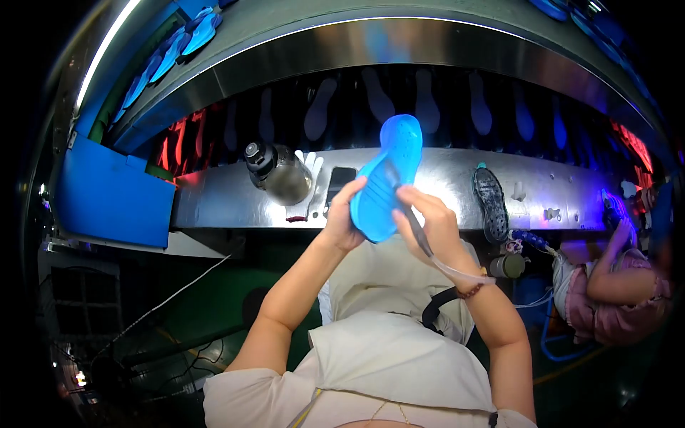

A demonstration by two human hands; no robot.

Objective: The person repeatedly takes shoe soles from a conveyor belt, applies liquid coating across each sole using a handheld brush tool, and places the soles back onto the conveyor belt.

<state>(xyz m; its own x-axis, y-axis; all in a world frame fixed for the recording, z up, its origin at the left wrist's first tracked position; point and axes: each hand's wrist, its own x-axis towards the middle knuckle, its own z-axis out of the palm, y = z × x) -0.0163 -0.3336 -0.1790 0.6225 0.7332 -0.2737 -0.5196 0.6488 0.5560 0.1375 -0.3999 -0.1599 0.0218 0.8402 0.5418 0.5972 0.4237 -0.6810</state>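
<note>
A bright blue shoe sole (378,203) is held tilted above the front edge of the metal bench. My left hand (344,221) grips it along the lower left side, thumb on its edge. In my right hand (435,225) is a slim brush-like tool (421,239), its dark tip over the middle of the sole's ridged face. A pale translucent tube (460,274) runs back from the tool past my right wrist. The sole's underside is hidden from view.
On the metal bench (442,192) stand a dark-capped bottle (275,171), white gloves (312,165) and a flat dark rectangle (341,178). A dark sole (491,203) lies right. Soles (320,107) line the dark recess behind. Another person (621,285) sits far right, near a jar (508,266).
</note>
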